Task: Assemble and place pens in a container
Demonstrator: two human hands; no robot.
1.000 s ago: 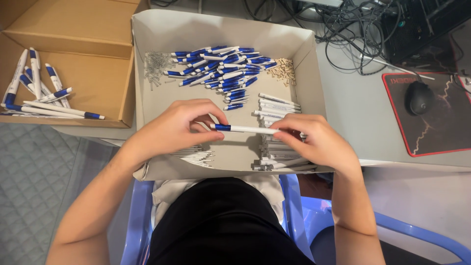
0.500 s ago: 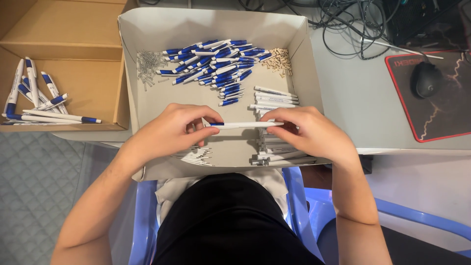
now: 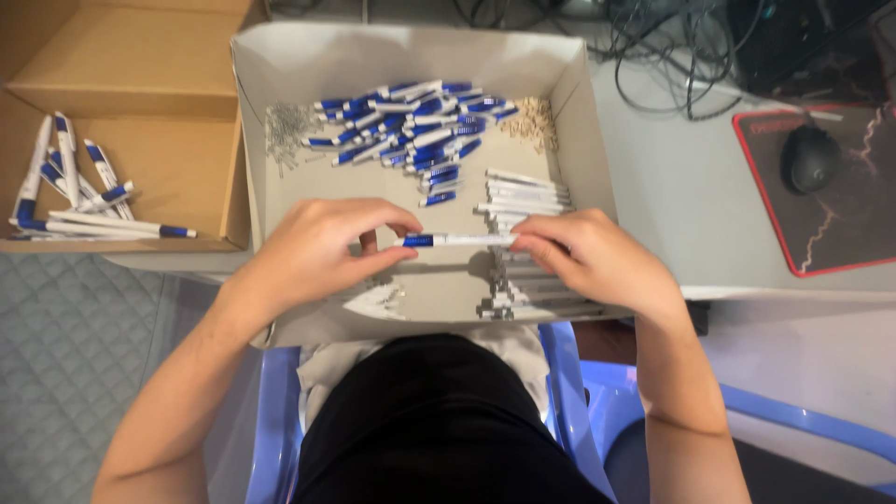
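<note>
Cardboard is what you notice first: a brown carton sits at the far left, open, with a small scatter of finished blue-and-white pens lying along its near left side. I count roughly 8 to 10 of them, and most of the carton's floor shows bare, so by my reckoning the work is in its early part.

Moving right, a shallow grey tray rests half on the desk and half over the person's lap. Inside it, at the far left, lies a little heap of thin metal springs; beside them a big pile of blue pen parts; then a small mound of tan bits, too small to tell apart.

At the near middle of the tray the left hand pinches the blue end of 1 pen between thumb and fingers, and the right hand grips its white end, so the pen hangs level between them just above the tray floor. Both hands are closed on it; it looks as if its halves are being joined.

Under and beyond the right hand is a stack of white barrels, still plentiful. With that stack and the blue pile so full, I judge much is left to assemble.

Far right, a black mouse sits on a red-edged mat.
</note>
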